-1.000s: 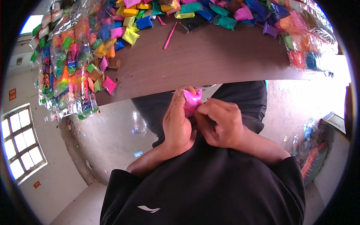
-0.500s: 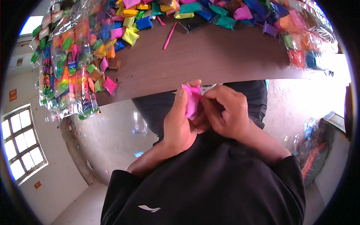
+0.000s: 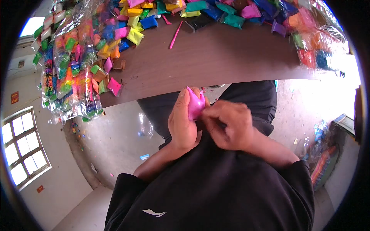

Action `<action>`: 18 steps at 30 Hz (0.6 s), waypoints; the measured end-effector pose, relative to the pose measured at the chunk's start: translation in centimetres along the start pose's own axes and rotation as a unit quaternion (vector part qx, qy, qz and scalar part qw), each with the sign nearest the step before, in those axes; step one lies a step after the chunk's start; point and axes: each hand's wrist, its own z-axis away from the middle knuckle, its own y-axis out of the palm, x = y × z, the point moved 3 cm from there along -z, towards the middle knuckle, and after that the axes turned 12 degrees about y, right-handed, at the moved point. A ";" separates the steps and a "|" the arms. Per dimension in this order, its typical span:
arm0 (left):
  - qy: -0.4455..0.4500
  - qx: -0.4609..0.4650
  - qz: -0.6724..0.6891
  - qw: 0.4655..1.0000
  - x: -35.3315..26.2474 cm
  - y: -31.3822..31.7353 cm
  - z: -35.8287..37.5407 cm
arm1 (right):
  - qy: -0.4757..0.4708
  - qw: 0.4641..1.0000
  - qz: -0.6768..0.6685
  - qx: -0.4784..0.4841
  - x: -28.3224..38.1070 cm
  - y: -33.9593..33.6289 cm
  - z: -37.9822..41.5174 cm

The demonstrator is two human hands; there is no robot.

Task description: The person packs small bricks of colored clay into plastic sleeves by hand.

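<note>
My left hand [image 3: 181, 125] is wrapped around a shiny pink clay packet [image 3: 196, 105], holding it upright above my lap. The packet bulges, and pointed wrapper corners stick up at its top. Pinched fingers of my right hand [image 3: 229, 123] meet the packet's lower right edge; the exact bit between the fingertips is hidden and slightly blurred. On the brown table [image 3: 227, 54] beyond my hands lies a thin pink strip [image 3: 175, 35].
Many colourful small packets [image 3: 135, 35] are heaped along the table's far side. Clear plastic bags of packets stand at the left [image 3: 71, 77] and right [image 3: 314, 42]. The table's near edge runs just beyond my hands. Plastic wrapping [image 3: 322, 165] lies low at the right.
The pink packet now looks rounder and more bulging, its face smoother. My right hand has shifted slightly down along the packet's edge, and its fingers have curled more.
</note>
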 end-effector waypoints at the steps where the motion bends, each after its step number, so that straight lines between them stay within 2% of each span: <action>1: -0.016 -0.050 0.007 0.999 -0.1 0.3 0.2 | 0.002 1.000 0.004 -0.015 0.0 -0.1 -0.1; 2: -0.031 -0.101 0.014 0.994 -0.1 0.3 0.4 | 0.014 0.999 -0.021 -0.023 -0.3 -0.1 -0.3; 3: -0.030 -0.100 0.013 0.994 0.1 0.2 0.4 | 0.013 0.999 -0.022 -0.024 -0.3 0.0 -0.2; 5: 0.046 -0.024 -0.017 0.998 0.1 0.1 0.2 | -0.051 0.999 -0.018 0.003 0.3 0.5 0.3; 6: 0.046 -0.023 -0.017 0.999 0.2 0.2 0.2 | -0.051 0.999 -0.013 -0.007 0.2 0.8 0.6; 8: 0.029 -0.078 -0.011 0.996 0.4 0.2 0.4 | -0.052 0.998 -0.003 -0.025 0.1 0.2 -0.1; 10: 0.045 -0.067 -0.040 0.996 0.6 -0.1 0.5 | -0.052 0.998 0.005 -0.042 0.1 0.1 -0.3; 12: 0.061 -0.054 -0.068 0.994 0.5 -0.2 0.5 | -0.093 0.995 -0.009 -0.035 0.6 0.5 0.1; 14: 0.069 0.003 -0.037 0.997 0.2 0.0 0.4 | -0.091 0.995 0.006 -0.034 0.6 0.1 -0.3; 15: 0.068 0.003 -0.037 0.997 0.2 0.2 0.4 | -0.088 0.995 0.020 -0.031 0.5 -0.1 -0.3; 16: 0.065 -0.024 -0.040 0.997 0.3 0.4 0.5 | -0.027 0.999 0.011 -0.028 0.1 -0.2 -0.1; 18: 0.063 -0.050 -0.043 0.996 0.0 0.7 0.5 | -0.043 0.999 0.007 -0.018 0.5 -0.1 0.0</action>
